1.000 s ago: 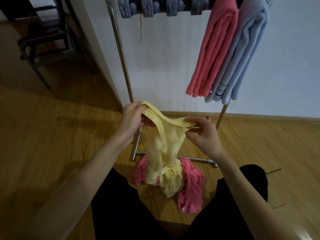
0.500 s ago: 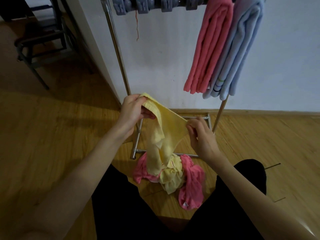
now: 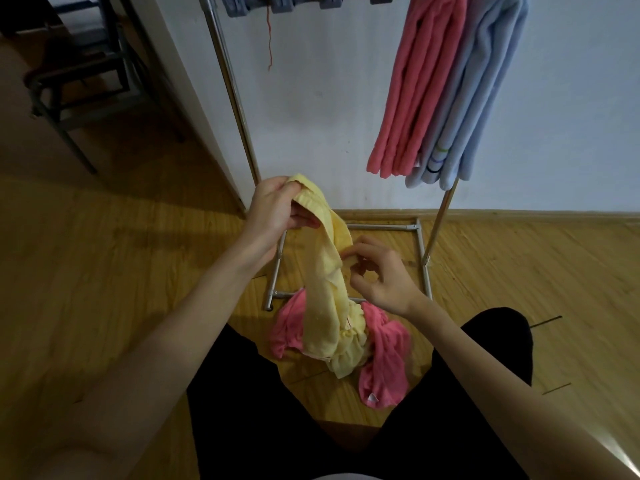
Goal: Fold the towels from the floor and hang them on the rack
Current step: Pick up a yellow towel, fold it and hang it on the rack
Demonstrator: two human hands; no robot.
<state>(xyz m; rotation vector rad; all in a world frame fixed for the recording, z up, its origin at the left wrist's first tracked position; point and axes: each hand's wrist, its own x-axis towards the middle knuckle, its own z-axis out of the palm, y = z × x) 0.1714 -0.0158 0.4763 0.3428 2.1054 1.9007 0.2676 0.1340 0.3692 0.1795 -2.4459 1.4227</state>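
Observation:
A yellow towel (image 3: 325, 292) hangs in a long strip from my left hand (image 3: 273, 209), which grips its top corner above the floor. Its lower end still rests bunched on a pink towel (image 3: 384, 358) lying crumpled on the wooden floor between my knees. My right hand (image 3: 381, 275) is beside the strip at mid-height, fingers curled and touching its edge; whether it pinches the cloth is unclear. The metal rack (image 3: 235, 98) stands against the white wall, with a folded pink towel (image 3: 412, 91) and a folded light blue towel (image 3: 481, 91) hanging on it at the right.
Grey clothes pegs (image 3: 277, 3) line the rack's top bar at the left. The rack's base frame (image 3: 420, 258) lies on the floor behind the pile. A dark metal chair (image 3: 79, 74) stands at the far left. My black-trousered legs (image 3: 242, 410) flank the pile.
My right hand has slid down from the towel's top edge to its middle. The stretched top edge has dropped, so the towel now hangs from my left hand alone as a strip.

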